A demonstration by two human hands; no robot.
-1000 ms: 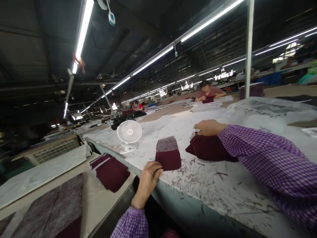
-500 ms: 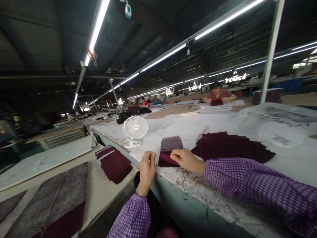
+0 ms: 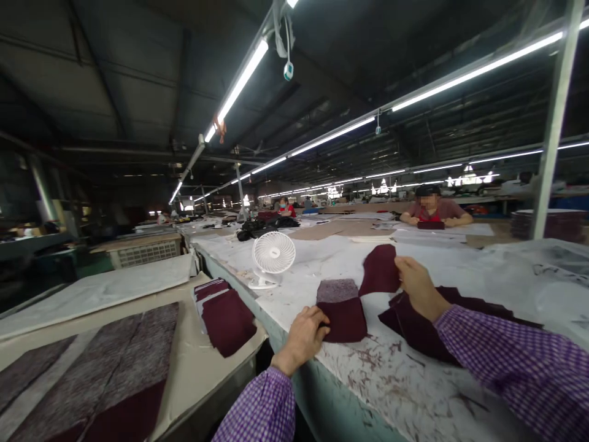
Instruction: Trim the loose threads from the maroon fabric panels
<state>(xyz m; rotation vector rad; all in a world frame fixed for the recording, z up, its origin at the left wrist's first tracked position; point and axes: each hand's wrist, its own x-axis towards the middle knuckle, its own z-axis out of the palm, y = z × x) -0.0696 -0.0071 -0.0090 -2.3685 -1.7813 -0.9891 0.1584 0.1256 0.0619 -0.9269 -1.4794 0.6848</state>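
My right hand (image 3: 416, 283) pinches the edge of a maroon cloth piece (image 3: 380, 270), raised above the white-covered table (image 3: 294, 294). Fingers curled, my left hand (image 3: 306, 334) rests on the left edge of a flat maroon piece (image 3: 344, 320); whether it grips the cloth is hard to see. Just behind that piece lies a speckled grey-purple piece (image 3: 337, 290). A fanned pile of maroon pieces (image 3: 427, 328) spreads under and beside my right hand, partly hidden by my wrist and sleeve.
A white fan (image 3: 273, 252) stands near the table's left edge. On the lower left table are a maroon stack (image 3: 229, 322) and large speckled pieces (image 3: 133, 353). Across the table sits a person (image 3: 430, 209). Clear plastic (image 3: 552, 264) lies at right.
My right hand has moved right and up, now with a cloth piece lifted in it. My left hand has come onto the maroon piece, which now lies flat. The view has shifted left.
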